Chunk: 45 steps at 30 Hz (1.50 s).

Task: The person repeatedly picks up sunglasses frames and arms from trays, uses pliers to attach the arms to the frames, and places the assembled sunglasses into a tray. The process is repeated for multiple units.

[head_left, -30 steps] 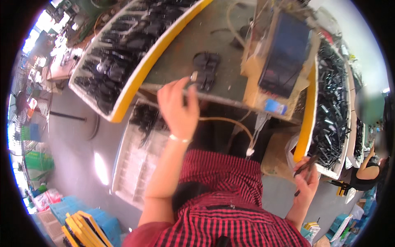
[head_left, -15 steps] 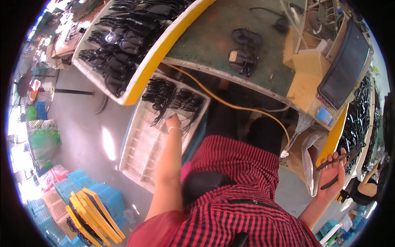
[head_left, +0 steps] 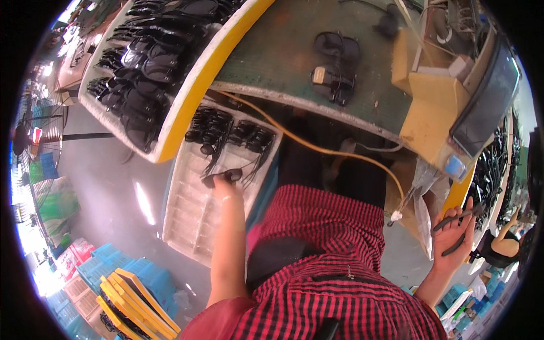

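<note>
Over the white foam tray [head_left: 187,218], my left hand [head_left: 224,188] is closed on a pair of dark sunglasses [head_left: 232,174]. Rows of black glasses [head_left: 207,127] fill that tray's far end, by the table edge. Off to the right, my right hand [head_left: 453,231] has its palm turned up, its fingers curled round pliers [head_left: 454,247] with dark handles. On the green tabletop [head_left: 266,62] lie two pairs of dark sunglasses [head_left: 334,76], one with a pale tag on its lens.
A larger yellow-edged tray [head_left: 187,96] full of black sunglasses stands at the upper left. A yellow cable [head_left: 317,146] hangs below the table edge. At the right are a yellow stand [head_left: 428,107] with a dark screen [head_left: 481,96]. Blue crates [head_left: 122,263] and yellow trays [head_left: 133,300] stand lower left.
My left hand has drawn back toward me from the rows of glasses, with sunglasses now showing in it. My right hand still holds the pliers. The whole view has shifted slightly.
</note>
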{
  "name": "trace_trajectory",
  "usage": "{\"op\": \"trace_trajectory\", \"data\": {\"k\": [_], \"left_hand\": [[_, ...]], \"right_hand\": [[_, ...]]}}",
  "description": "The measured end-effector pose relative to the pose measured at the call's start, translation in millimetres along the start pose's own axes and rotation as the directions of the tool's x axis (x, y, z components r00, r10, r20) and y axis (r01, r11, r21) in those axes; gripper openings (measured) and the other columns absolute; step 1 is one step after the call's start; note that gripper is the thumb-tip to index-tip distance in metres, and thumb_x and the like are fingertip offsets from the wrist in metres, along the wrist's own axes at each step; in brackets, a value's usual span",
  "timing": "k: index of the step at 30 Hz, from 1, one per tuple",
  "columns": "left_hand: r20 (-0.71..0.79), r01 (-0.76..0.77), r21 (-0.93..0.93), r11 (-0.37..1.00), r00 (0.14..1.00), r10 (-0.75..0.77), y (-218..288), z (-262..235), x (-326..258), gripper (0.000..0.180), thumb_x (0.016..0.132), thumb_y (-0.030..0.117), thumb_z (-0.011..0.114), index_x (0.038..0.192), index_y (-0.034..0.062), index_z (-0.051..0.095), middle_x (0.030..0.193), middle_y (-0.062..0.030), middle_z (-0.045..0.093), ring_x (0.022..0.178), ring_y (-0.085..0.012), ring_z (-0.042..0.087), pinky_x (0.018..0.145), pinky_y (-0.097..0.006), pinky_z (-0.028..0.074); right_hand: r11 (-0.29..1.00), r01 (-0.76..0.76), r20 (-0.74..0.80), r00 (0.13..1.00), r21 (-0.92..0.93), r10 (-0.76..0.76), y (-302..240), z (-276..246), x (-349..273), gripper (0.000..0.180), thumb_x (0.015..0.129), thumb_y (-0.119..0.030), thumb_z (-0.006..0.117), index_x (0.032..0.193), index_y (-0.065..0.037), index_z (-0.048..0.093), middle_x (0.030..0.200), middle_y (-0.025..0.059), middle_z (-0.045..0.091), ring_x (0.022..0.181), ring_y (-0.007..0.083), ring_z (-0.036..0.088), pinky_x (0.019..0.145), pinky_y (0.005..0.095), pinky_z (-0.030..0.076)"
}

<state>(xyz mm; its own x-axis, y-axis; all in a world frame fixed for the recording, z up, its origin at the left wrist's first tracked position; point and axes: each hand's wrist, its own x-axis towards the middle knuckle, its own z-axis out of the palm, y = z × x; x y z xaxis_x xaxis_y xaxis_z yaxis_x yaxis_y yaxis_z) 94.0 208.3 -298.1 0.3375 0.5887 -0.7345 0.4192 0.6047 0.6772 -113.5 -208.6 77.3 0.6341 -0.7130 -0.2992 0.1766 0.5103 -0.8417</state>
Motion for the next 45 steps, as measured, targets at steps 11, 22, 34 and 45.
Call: {"op": "trace_trajectory", "data": {"k": [11, 22, 34, 45], "left_hand": [[0.890, -0.502, -0.443, 0.743, -0.348, 0.295, 155.4, -39.0, -298.1, 0.016, 0.095, 0.016, 0.055, 0.098, 0.0003, 0.059, 0.088, -0.0204, 0.069, 0.078, -0.0302, 0.066, 0.080, -0.043, 0.051], [0.811, -0.537, 0.057, 0.842, -0.467, -0.353, 94.5, -19.0, -380.4, 0.037, 0.070, -0.009, 0.074, 0.101, 0.0051, 0.059, 0.133, -0.0145, 0.053, 0.118, -0.0229, 0.054, 0.097, -0.034, 0.043], [0.858, 0.012, 0.512, 0.859, 0.048, -0.512, 44.8, 15.8, -373.8, 0.039, 0.102, 0.022, 0.042, 0.136, 0.0024, 0.042, 0.123, -0.0143, 0.057, 0.112, -0.0286, 0.059, 0.094, -0.047, 0.052], [0.926, -0.079, 0.377, 0.923, 0.066, -0.372, 45.6, 16.5, -381.3, 0.036, 0.102, 0.019, 0.040, 0.133, 0.0013, 0.044, 0.124, -0.0157, 0.057, 0.113, -0.0298, 0.059, 0.095, -0.049, 0.051]], "right_hand": [[0.859, 0.207, 0.404, 0.915, -0.467, -0.001, 13.1, 23.7, -51.9, 0.039, 0.087, -0.013, 0.060, 0.122, 0.005, 0.056, 0.065, -0.0002, 0.055, 0.053, 0.0078, 0.051, 0.050, 0.0196, 0.039], [0.946, -0.003, 0.114, 0.993, -0.325, 0.043, 53.6, 1.2, -67.9, 0.010, 0.089, -0.007, 0.066, 0.096, -0.001, 0.062, 0.076, -0.0005, 0.060, 0.060, 0.0065, 0.055, 0.057, 0.0210, 0.045], [0.786, 0.419, 0.253, 0.907, -0.454, -0.337, 107.8, 14.4, -31.6, 0.008, 0.093, -0.007, 0.061, 0.095, 0.000, 0.061, 0.078, 0.0018, 0.060, 0.070, 0.0078, 0.061, 0.064, 0.0213, 0.047], [0.875, 0.404, 0.226, 0.909, -0.267, -0.350, 114.5, 14.8, -25.2, 0.013, 0.093, -0.006, 0.062, 0.100, 0.004, 0.059, 0.087, 0.0068, 0.062, 0.078, 0.0134, 0.065, 0.071, 0.0257, 0.053]]}}
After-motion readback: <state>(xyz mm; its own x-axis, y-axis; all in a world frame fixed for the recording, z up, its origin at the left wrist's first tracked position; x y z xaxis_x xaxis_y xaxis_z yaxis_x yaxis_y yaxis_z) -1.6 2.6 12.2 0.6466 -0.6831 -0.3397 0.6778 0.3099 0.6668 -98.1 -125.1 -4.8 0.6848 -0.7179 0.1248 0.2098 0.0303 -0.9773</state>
